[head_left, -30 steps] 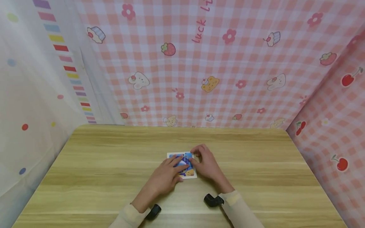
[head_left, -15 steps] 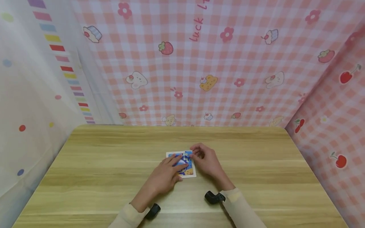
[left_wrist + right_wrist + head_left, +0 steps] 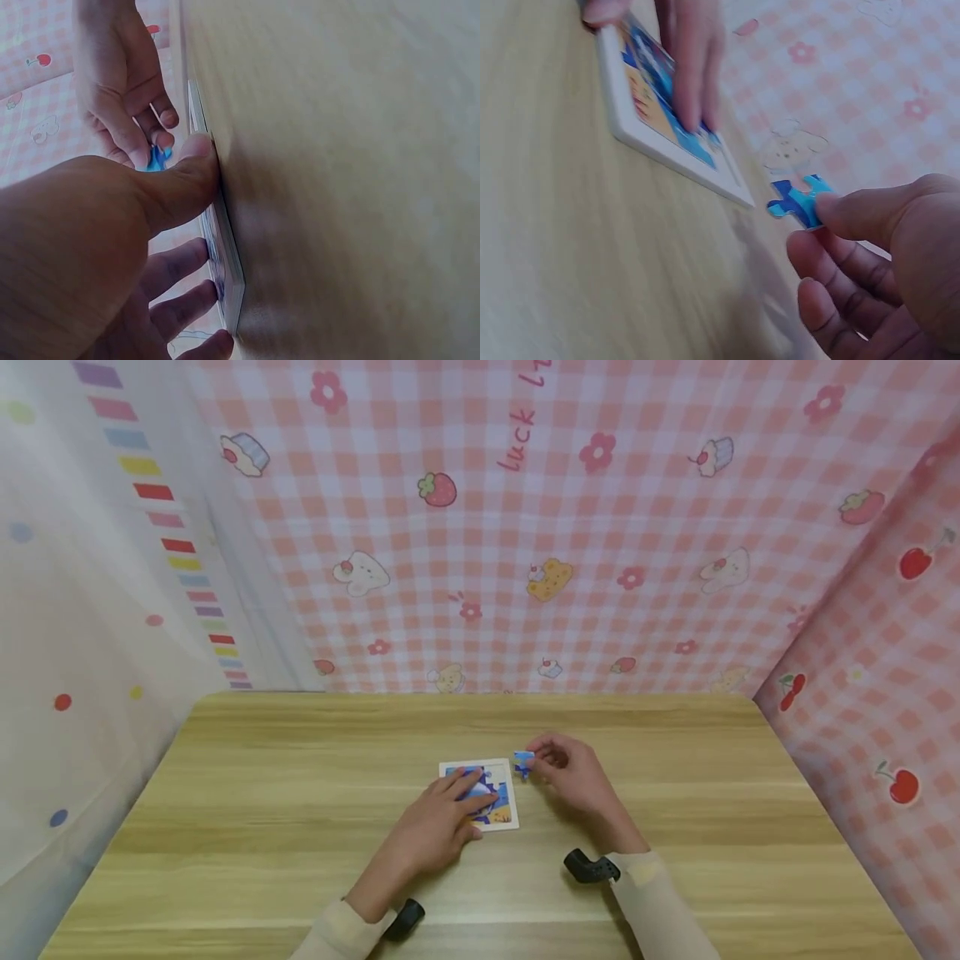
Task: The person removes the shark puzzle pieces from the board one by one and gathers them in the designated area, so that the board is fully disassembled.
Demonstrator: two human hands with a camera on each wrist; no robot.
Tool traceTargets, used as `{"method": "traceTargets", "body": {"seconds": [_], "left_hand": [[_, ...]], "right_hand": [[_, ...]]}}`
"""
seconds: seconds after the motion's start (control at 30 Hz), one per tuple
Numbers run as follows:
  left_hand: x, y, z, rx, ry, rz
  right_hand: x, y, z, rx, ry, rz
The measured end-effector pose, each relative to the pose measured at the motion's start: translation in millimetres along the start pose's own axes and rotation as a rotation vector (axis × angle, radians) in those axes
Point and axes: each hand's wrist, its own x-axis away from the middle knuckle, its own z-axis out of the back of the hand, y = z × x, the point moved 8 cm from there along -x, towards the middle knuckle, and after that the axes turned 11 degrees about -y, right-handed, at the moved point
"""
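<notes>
A small jigsaw puzzle (image 3: 504, 810) in a white frame lies flat on the table, its picture blue with some orange. My left hand (image 3: 438, 822) rests on it with fingers spread across the picture, and in the left wrist view the thumb (image 3: 196, 150) lies at the frame's edge. Just right of the puzzle, my right hand (image 3: 573, 777) pinches a blue puzzle piece (image 3: 802, 202) between thumb and fingers, held clear of the frame. The puzzle's upper right corner shows a pale gap. Part of the picture is hidden under the left hand.
The wood-grain table (image 3: 300, 760) stretches around both hands. A pink checked cloth (image 3: 480, 527) hangs behind its far edge, with more cloth at both sides. Black wrist devices (image 3: 591, 867) sit below each hand.
My right hand has lifted the puzzle piece out of the puzzle's upper right corner and carried it to the right. The left hand has stayed on the puzzle.
</notes>
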Motion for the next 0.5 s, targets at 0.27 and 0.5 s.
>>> {"method": "traceTargets", "body": {"seconds": [0.27, 0.5], "left_hand": [[-2.8, -1.1, -5.9, -0.006, -0.015, 0.017], [-3.1, -4.4, -4.4, 0.005, -0.015, 0.027]], "right_hand": [[7.0, 13.6, 23.5, -0.044, -0.005, -0.046], [8.0, 31.5, 49.7, -0.106, 0.011, -0.104]]}}
